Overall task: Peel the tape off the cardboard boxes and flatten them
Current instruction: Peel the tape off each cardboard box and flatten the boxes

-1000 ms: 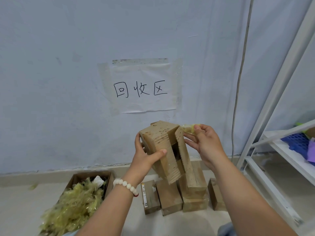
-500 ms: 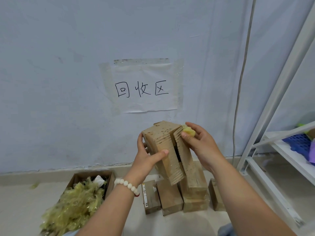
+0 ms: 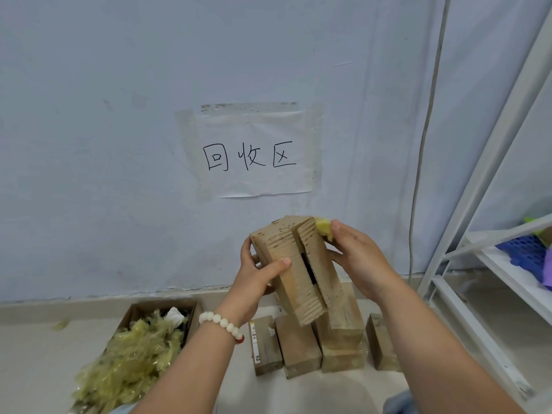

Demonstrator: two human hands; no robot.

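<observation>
Cardboard box [image 3: 277,243] partly hides gripping left hand [image 3: 254,283]; right hand [image 3: 361,264] pinches tape [image 3: 324,228].

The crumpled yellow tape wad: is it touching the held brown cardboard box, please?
Touching. The head view shows the crumpled yellow tape wad, pinched by the right hand, meeting the brown cardboard box at its flap corner.

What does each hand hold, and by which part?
Left hand grips the cardboard box by its side; right hand pinches yellow tape at its top corner.
</observation>
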